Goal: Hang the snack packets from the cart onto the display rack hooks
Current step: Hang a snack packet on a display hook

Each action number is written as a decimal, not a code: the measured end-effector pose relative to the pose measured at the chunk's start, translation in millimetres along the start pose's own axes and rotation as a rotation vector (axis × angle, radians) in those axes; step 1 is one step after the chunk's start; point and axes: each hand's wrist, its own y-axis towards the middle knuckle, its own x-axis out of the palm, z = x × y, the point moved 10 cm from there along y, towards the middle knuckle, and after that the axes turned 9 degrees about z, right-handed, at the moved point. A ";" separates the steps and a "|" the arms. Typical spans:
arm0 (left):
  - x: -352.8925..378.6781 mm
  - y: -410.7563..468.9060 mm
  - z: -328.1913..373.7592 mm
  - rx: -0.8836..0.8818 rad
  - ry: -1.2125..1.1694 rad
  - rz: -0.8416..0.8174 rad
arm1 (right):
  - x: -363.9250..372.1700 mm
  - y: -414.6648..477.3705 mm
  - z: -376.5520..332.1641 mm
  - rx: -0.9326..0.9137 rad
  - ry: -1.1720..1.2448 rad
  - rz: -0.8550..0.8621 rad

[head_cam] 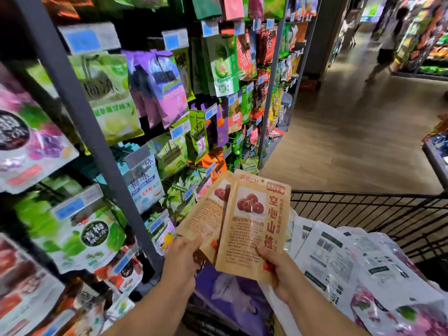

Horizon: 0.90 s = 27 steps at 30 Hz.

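Note:
I hold two tan hawthorn snack packets above the cart. My right hand [278,270] grips the front packet [254,224] by its lower right corner. My left hand [183,255] grips the second packet [206,214] by its bottom edge; it lies partly behind the first, fanned to the left. Both packets stand upright with red fruit pictures facing me. The black wire cart [363,204] lies below and to the right, with white and purple packets [339,263] piled inside. The display rack [101,146] full of hanging packets rises on the left.
A dark upright post [72,98] of the rack runs diagonally at left. Blue price tags [82,41] sit on the hook ends. The wooden aisle floor [351,129] opens ahead, where a person [390,40] walks in the distance. Another shelf edge [436,156] is at right.

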 end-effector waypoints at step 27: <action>-22.9 -58.4 110.7 0.085 0.269 -0.548 | 136.9 -38.9 -82.0 -0.145 -0.242 -0.572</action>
